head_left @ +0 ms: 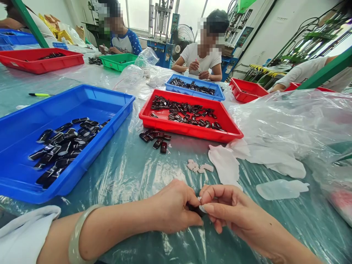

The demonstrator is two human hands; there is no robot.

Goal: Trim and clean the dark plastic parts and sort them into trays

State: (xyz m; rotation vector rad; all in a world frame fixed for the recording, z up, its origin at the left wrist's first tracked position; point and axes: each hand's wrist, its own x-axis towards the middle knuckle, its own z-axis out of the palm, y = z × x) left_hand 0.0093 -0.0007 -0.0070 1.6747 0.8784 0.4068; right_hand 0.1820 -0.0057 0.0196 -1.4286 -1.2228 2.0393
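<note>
My left hand and my right hand meet low in the middle, just above the plastic-covered table. Both are closed in a pinch on one small dark glossy piece held between them. My right thumb and forefinger also pinch a bit of white film at the piece's edge. A pale bangle sits on my left wrist. A small pile of the same dark pieces lies loose on the table beyond my hands. White film scraps lie nearer, just ahead of my fingers.
A blue tray at left holds several dark pieces; a red tray straight ahead holds more. Crumpled clear plastic bags and white gloves lie at right. Other people sit across the table with more trays. A pen lies far left.
</note>
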